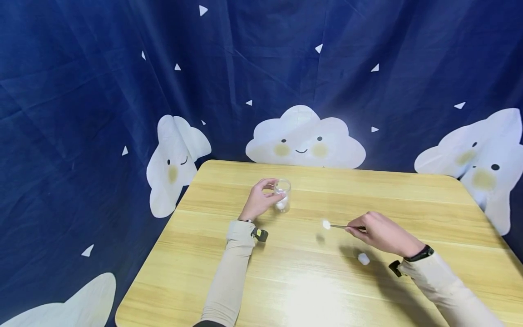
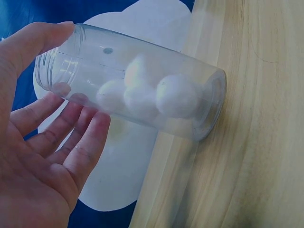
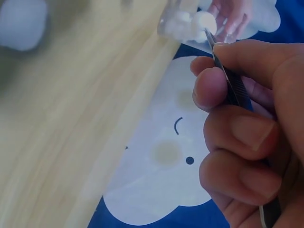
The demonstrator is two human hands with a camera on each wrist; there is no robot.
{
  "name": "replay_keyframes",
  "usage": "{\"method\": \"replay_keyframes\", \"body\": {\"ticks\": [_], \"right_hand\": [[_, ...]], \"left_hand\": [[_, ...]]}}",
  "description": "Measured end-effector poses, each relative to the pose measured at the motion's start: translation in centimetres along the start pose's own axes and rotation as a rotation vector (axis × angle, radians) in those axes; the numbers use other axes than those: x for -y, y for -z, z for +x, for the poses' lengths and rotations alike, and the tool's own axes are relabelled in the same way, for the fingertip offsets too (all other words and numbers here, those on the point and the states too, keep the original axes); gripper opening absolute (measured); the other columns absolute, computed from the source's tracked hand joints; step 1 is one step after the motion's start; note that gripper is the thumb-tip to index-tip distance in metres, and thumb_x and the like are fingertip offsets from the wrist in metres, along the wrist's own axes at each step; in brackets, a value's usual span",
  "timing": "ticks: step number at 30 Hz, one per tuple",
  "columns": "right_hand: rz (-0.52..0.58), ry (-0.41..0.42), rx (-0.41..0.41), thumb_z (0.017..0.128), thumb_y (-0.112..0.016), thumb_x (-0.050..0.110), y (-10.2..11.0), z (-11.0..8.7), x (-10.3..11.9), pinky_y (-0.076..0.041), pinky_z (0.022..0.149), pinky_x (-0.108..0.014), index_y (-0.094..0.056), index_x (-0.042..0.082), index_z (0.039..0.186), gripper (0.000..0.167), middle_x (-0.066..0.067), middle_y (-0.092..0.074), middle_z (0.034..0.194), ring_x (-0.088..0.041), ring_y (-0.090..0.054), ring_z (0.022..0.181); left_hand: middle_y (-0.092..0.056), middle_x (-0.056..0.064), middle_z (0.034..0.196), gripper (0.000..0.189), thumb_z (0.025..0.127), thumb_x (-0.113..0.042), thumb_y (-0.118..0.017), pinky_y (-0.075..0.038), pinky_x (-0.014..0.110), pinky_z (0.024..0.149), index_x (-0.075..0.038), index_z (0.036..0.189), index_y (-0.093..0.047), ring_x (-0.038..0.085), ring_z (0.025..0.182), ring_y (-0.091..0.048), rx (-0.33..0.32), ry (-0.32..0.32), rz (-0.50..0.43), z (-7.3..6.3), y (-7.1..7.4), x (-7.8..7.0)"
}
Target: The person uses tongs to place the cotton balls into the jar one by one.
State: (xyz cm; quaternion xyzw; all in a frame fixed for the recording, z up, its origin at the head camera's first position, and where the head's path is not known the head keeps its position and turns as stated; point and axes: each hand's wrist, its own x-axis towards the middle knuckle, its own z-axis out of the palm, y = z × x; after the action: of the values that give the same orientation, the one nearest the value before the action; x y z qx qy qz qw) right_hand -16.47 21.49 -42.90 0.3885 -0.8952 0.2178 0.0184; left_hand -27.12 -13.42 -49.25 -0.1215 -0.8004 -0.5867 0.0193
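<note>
My left hand point(image 1: 261, 200) holds a clear glass jar point(image 2: 142, 45) near its open mouth, thumb on one side and fingertips on the other. Several white cotton balls point(image 2: 176, 96) lie in the lower part of the jar, which stands upright on the table in the head view. In my right hand point(image 1: 382, 234) a pair of metal tweezers point(image 3: 232, 83) is pinched between thumb and fingers. The tweezers' tips grip one cotton ball point(image 1: 326, 224), held above the table to the right of the jar. Another cotton ball point(image 1: 363, 259) lies on the table below my right hand.
The wooden table point(image 1: 196, 254) has rounded corners and a bright glare patch near its front. Behind it hangs a dark blue curtain point(image 1: 278, 45) printed with white clouds and small triangles.
</note>
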Motion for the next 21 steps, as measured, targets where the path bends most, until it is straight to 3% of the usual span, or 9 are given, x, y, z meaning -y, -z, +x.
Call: {"method": "replay_keyframes", "body": {"ticks": [9, 21], "right_hand": [[-0.019, 0.003, -0.004, 0.098, -0.068, 0.006, 0.8, 1.9, -0.1, -0.029, 0.052, -0.013, -0.053, 0.026, 0.069, 0.038, 0.020, -0.023, 0.066, 0.010, -0.025, 0.057], [-0.045, -0.035, 0.009, 0.099, -0.068, 0.009, 2.0, 4.2, -0.2, -0.032, 0.052, -0.015, -0.059, 0.026, 0.071, 0.034, 0.019, -0.030, 0.063, 0.008, -0.029, 0.055]], "left_hand": [[-0.062, 0.012, 0.135, 0.057, 0.085, -0.021, -0.086, -0.060, 0.040, 0.105, -0.006, 0.136, -0.063, 0.028, 0.122, -0.060, 0.001, -0.005, -0.022, -0.1, 0.1, -0.2], [-0.063, 0.010, 0.133, 0.057, 0.084, -0.020, -0.087, -0.060, 0.038, 0.104, -0.007, 0.134, -0.064, 0.027, 0.121, -0.061, 0.001, -0.015, -0.029, 0.1, 0.1, 0.1]]}}
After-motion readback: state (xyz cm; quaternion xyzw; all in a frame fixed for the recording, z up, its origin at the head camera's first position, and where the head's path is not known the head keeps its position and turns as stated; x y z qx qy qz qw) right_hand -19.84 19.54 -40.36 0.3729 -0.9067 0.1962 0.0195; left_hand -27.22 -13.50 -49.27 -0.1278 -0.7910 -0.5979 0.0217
